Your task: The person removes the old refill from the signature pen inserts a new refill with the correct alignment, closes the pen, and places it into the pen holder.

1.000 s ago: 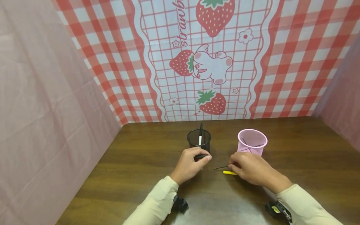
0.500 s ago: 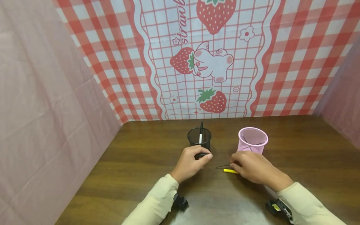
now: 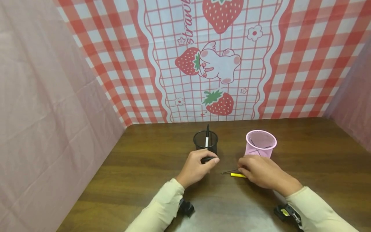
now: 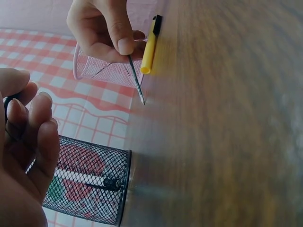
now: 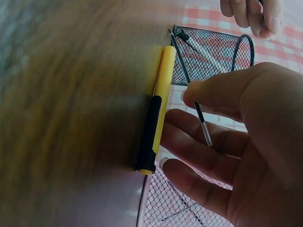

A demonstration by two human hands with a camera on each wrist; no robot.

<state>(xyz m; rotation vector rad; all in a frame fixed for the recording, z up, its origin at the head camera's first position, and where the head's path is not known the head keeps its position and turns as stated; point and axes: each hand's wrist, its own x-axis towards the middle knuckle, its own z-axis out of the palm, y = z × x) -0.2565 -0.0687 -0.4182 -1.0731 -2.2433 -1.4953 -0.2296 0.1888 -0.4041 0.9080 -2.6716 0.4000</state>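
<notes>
My right hand pinches a pen refill between thumb and finger. The refill is thin and dark, with a metal tip and a pale tail end. Its tip points left, toward the other hand. Beside it on the table lies a yellow marker with a black clip section, close under the right fingers. My left hand holds a slim black pen-like thing, mostly hidden by the curled fingers. That hand is in front of a black mesh pen cup, where a black-and-white pen stands.
A pink mesh pen cup stands behind my right hand, with several thin dark sticks inside. The brown wooden table runs back to a red-and-white checked strawberry cloth. Pink cloth hangs at the left side.
The head view has tilted slightly, so the cups and table sit a little higher in it. Both hands keep nearly the same pose and hold the same things.
</notes>
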